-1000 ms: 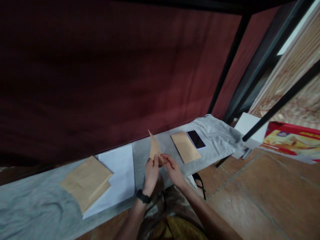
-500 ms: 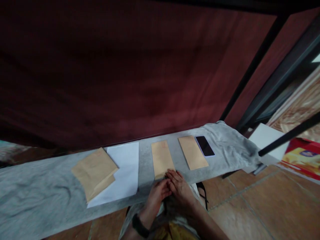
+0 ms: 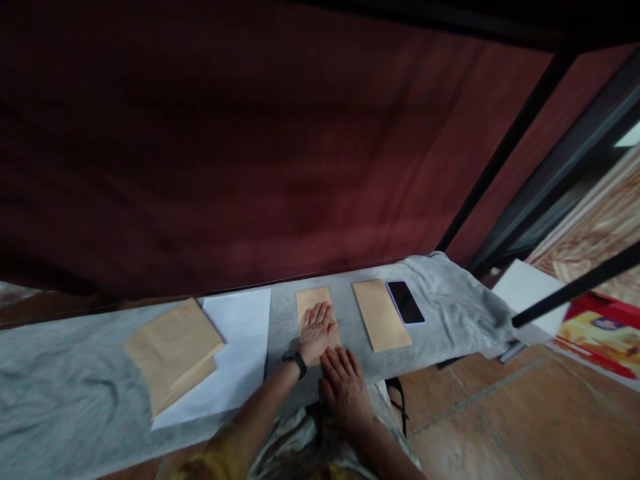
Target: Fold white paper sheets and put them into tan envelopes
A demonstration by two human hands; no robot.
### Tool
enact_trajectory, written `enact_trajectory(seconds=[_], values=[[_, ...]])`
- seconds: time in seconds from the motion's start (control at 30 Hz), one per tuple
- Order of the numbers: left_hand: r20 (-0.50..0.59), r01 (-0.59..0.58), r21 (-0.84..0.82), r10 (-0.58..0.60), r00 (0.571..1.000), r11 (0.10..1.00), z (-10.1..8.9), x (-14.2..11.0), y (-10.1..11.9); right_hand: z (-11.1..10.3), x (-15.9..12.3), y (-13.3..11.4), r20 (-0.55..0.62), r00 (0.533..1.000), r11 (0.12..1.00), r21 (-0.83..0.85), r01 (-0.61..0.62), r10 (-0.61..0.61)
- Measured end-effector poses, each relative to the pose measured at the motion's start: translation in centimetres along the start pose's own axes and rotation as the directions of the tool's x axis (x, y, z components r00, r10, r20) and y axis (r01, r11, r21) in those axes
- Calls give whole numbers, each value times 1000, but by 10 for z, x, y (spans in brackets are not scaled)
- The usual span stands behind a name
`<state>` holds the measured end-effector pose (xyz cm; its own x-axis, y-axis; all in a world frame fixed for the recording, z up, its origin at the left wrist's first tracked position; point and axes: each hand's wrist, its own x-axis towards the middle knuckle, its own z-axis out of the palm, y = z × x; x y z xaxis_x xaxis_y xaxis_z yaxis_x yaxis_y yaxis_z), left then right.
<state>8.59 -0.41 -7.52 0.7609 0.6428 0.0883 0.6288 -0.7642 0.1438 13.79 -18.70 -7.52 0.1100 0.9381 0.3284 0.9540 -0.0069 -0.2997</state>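
Here, envelope (image 3: pixel 309 298) flat under left hand (image 3: pixel 316 332)

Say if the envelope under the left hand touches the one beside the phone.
Apart: the head view shows grey cloth between the partly covered envelope and the uncovered envelope.

Dim overall. Red cloth (image 3: pixel 240 167) goes near-black toward 10 o'clock. Bright patch (image 3: pixel 631 135) at 2:30, right at frame edge. Faint sheen on floor tiles (image 3: pixel 460 427) at 4:30. Left hand (image 3: pixel 316 330) and right hand (image 3: pixel 346 390) near 6 slightly soft; box print (image 3: pixel 605 339) at 4 mushy. Edges stretched, wide-angle.
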Motion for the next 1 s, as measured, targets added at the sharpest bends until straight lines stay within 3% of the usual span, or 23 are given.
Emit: enact_trajectory(seconds=[0.23, 0.4, 0.57, 0.77, 0.87, 1.0], values=[[20, 73, 43, -74, 997, 996, -1, 39, -13, -1, 1, 0, 13, 1000, 1000, -2, -9, 9], [44, 24, 32, -25, 999, 999, -3, 32, -17, -1, 1, -1, 10, 1000, 1000, -1, -6, 6], [53, -139, -15, 140, 989, 990, -1, -14, -19, 2, 1, 1, -4, 1000, 1000, 11, 1, -1], [-116, -280, 19, 280, 953, 960, -4, -99, -12, -1, -4, 17, 29, 995, 994, 55, 93, -95], [-153, -289, 53, 294, 943, 956, -4, -129, -10, -5, -6, 21, 51, 990, 990, 63, 127, -131], [-164, -255, 68, 263, 951, 964, -1, -142, -9, -7, -5, 24, 54, 991, 990, 79, 120, -125]])
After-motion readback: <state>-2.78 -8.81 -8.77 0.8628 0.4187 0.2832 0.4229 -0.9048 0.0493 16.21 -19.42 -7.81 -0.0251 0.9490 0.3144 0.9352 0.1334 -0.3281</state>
